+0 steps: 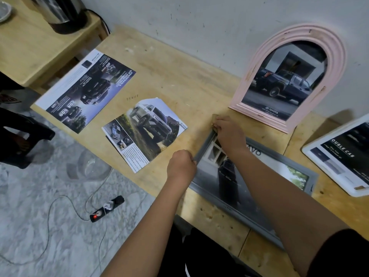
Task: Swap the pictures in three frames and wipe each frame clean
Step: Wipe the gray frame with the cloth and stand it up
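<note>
My left hand (181,164) is curled tight, fingers and thumb gripping the near left edge of the gray frame (205,145), which lies flat on the wooden surface (179,76) with a picture inside it. My right hand (229,132) reaches across the frame, its fingers bent over the far left corner; I cannot tell what the small tan bit at my fingertips is. Just behind that hand a pink arched frame (259,62) leans upright against the wall, holding a dark truck picture. A white frame (323,172) lies to the right. To the left lie a loose truck print (145,130) and, farther off, a brochure page (85,88).
</note>
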